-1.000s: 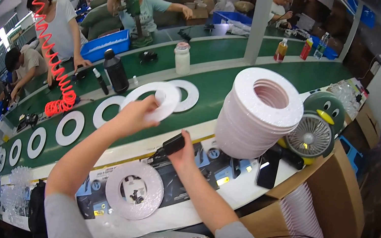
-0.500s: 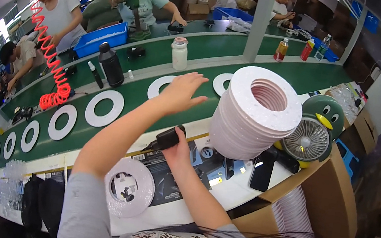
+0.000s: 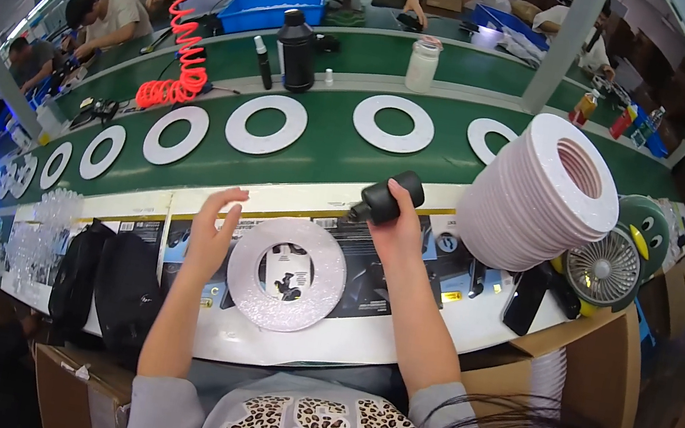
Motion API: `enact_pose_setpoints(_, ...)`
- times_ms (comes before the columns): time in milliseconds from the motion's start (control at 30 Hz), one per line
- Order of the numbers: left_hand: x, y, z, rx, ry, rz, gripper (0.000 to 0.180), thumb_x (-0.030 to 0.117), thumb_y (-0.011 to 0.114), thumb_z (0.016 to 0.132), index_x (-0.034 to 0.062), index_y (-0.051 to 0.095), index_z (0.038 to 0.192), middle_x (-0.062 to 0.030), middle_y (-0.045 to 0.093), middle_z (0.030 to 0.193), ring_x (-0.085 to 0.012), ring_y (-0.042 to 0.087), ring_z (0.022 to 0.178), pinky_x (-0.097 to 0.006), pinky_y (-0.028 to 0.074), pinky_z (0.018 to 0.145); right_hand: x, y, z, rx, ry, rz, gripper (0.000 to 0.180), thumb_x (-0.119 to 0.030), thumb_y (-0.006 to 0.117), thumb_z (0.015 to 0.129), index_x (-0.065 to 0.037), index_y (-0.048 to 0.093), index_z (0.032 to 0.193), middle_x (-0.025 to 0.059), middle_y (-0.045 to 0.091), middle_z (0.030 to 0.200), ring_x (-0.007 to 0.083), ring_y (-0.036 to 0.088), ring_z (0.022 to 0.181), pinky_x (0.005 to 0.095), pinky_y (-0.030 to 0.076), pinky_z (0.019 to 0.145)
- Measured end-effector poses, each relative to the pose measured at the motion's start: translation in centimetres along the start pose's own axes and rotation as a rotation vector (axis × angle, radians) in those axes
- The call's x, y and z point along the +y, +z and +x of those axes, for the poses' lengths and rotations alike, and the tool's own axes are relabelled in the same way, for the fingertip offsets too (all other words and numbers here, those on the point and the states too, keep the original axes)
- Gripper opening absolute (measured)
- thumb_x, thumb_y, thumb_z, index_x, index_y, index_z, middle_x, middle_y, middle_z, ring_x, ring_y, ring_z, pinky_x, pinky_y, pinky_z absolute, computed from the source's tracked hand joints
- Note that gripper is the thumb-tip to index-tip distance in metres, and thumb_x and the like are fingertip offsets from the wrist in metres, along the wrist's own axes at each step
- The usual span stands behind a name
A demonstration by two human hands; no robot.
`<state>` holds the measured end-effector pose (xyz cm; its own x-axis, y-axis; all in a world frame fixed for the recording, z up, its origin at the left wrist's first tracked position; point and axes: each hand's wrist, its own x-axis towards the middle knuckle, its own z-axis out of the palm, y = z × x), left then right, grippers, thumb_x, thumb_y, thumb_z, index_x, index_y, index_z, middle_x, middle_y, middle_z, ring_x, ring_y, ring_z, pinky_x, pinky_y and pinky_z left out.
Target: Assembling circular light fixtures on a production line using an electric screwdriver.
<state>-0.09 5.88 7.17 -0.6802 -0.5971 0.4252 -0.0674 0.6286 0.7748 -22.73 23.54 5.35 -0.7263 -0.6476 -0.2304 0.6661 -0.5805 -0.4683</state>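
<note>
My right hand [image 3: 399, 223] is wrapped around a small black squeeze bottle [image 3: 392, 199], tilted with its thin nozzle pointing left and down. Free of any object, my left hand [image 3: 218, 221] has its fingers apart beside the near ring. That white flat ring [image 3: 329, 288], with a speckled, glossy surface, lies on the worktable between my forearms. Printed packaging shows through its hole. Right of the bottle stands a tall, leaning stack of similar rings [image 3: 501, 203].
Single white rings [image 3: 264, 141] lie in a row along the green conveyor belt [image 3: 313, 175]. A penguin-shaped fan [image 3: 603, 269] and a phone [image 3: 524, 298] sit right of the stack. Black pouches [image 3: 125, 287] lie at left. An open carton [image 3: 604, 372] stands lower right. Co-workers sit across the belt.
My left hand has drawn back from over a ring on the belt to the near ring's left side. The right hand still holds the bottle. The view has shifted.
</note>
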Motion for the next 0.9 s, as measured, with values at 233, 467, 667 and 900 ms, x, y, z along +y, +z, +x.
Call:
enact_pose_setpoints(233,-3.9,-0.4,-2.9,0.095,-0.08,0.009,0.021,0.013,0.05,0.093,0.0003,0.062,0.105,-0.0109,0.065,0.107,-0.0195,0.06,0.099,-0.03,0.043,0.09,2.2,0.4,-0.7,-0.058,0.043,0.024,0.023,-0.017,0.06,0.083,-0.006,0.057,0.102,0.0045,0.061,0.098,0.0186,0.06,0.096,0.037,0.047,0.091)
enact_pose_setpoints(467,-5.1,1.2,-3.2,0.069,-0.016,0.022,0.021,0.017,0.054,0.091,0.0033,0.062,0.104,-0.0125,0.064,0.101,-0.0243,0.061,0.096,-0.033,0.047,0.084,1.9,-0.7,0.2,-0.175,0.051,0.166,0.029,-0.007,0.056,0.08,0.001,0.053,0.108,0.0113,0.06,0.102,0.0219,0.059,0.097,0.0364,0.046,0.095)
enact_pose_setpoints(667,-4.8,1.2,-3.1,0.068,-0.062,-0.045,0.022,0.017,0.051,0.093,0.0024,0.061,0.106,-0.0111,0.063,0.102,-0.0211,0.06,0.094,-0.031,0.046,0.083,1.8,0.0,-1.1,-0.339,0.0,0.049,0.034,-0.007,0.052,0.084,-0.001,0.048,0.117,0.0083,0.053,0.101,0.0194,0.055,0.095,0.0396,0.038,0.103)
enact_pose_setpoints(900,-4.8,1.3,-3.2,0.044,-0.063,-0.083,0.022,0.017,0.051,0.093,0.0023,0.061,0.106,-0.0108,0.063,0.103,-0.0207,0.06,0.096,-0.031,0.046,0.083,3.4,1.3,-3.1,-0.47,-0.092,-0.213,0.022,-0.019,0.055,0.088,-0.002,0.049,0.1,0.0079,0.052,0.089,0.0186,0.052,0.086,0.033,0.043,0.085)
